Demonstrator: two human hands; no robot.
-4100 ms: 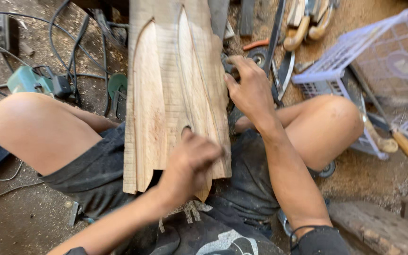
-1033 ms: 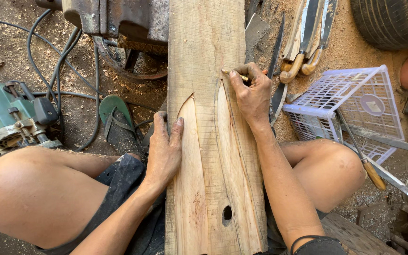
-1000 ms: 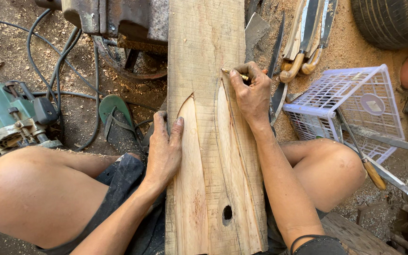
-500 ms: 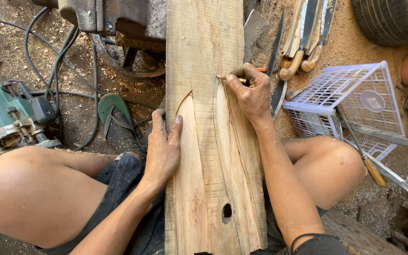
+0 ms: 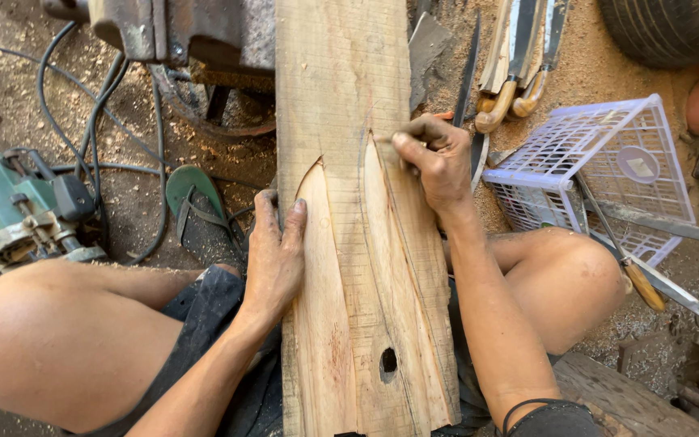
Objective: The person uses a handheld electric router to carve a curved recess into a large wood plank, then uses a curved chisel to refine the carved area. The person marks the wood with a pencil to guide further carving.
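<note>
Currently the plank (image 5: pixel 366 243) lies lengthwise across the lap. Left hand (image 5: pixel 273 255) is flat, fingers spread, pressing its left edge. Right hand (image 5: pixel 438 158) has its grip pinched on a small marking tool, mostly hidden, tip at the upper end of a curved line. Two long tapered recesses are cut; hole (image 5: pixel 387 362) bored. Looks like the outline is drawn but uncut.

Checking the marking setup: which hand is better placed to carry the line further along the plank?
Right hand: its fingers pinch a pencil at the carved tip on the plank. The left hand lies flat, bracing the edge.
</note>
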